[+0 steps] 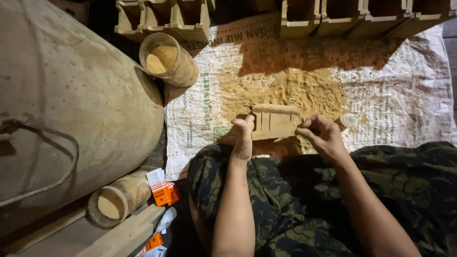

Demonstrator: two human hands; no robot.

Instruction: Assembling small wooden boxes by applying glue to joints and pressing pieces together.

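A small wooden box frame (275, 122) with slotted compartments is held between both hands above a heap of sawdust (285, 88). My left hand (243, 138) grips its left end with the thumb up. My right hand (321, 134) pinches the right end with curled fingers. The sawdust lies on a white printed woven sack (404, 95) spread on the ground. My legs in camouflage trousers (295, 200) fill the lower part of the view.
A large dusty rounded tank (71, 95) fills the left. A plastic jar of sawdust (166, 59) leans beside it; another jar (119, 200) lies lower left near orange packets (164, 192). Rows of wooden box frames (342, 16) line the top. A small white lid (349, 119) rests on the sack.
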